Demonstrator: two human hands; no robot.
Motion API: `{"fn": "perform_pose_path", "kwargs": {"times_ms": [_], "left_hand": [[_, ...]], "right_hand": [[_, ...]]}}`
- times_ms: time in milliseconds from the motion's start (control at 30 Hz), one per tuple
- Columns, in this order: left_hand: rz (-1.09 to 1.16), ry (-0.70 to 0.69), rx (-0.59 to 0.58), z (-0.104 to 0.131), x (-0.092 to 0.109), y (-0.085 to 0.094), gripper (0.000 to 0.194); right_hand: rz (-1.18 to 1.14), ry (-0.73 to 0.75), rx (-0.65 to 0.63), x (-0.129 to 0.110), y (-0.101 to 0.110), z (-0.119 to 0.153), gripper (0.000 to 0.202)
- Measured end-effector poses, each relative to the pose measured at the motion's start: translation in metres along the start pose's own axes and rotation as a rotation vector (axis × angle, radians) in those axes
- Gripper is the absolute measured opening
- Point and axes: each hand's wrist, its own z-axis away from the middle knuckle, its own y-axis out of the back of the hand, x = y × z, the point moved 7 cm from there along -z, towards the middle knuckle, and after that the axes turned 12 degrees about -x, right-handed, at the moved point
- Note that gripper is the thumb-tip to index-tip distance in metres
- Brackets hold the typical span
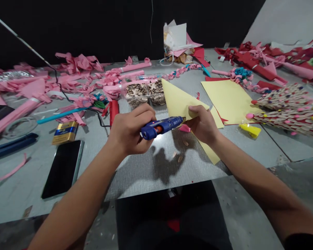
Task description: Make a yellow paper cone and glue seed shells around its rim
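A blue hot glue gun is gripped in my left hand, its nozzle pointing right at a piece of yellow paper. My right hand pinches that yellow paper, thumb on top, and holds it raised above the table. The nozzle tip is at the paper near my right thumb; whether it touches I cannot tell. Under the hands several pale seed shells lie scattered, beside a small pink piece. Behind the glue gun lies a clear plastic container full of shells.
More yellow sheets lie to the right, near two shell-covered cones and a yellow balloon-like piece. On the left are a phone, a gold box and a dark blue stapler. Pink paper scraps line the back.
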Motion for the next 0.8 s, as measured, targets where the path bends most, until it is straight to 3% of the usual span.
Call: {"fn": "perform_pose_path", "kwargs": {"times_ms": [800], "left_hand": [[-0.079, 0.019, -0.015, 0.000, 0.000, 0.006, 0.010]], "right_hand": [[-0.064, -0.019, 0.054, -0.003, 0.013, -0.007, 0.039]]}}
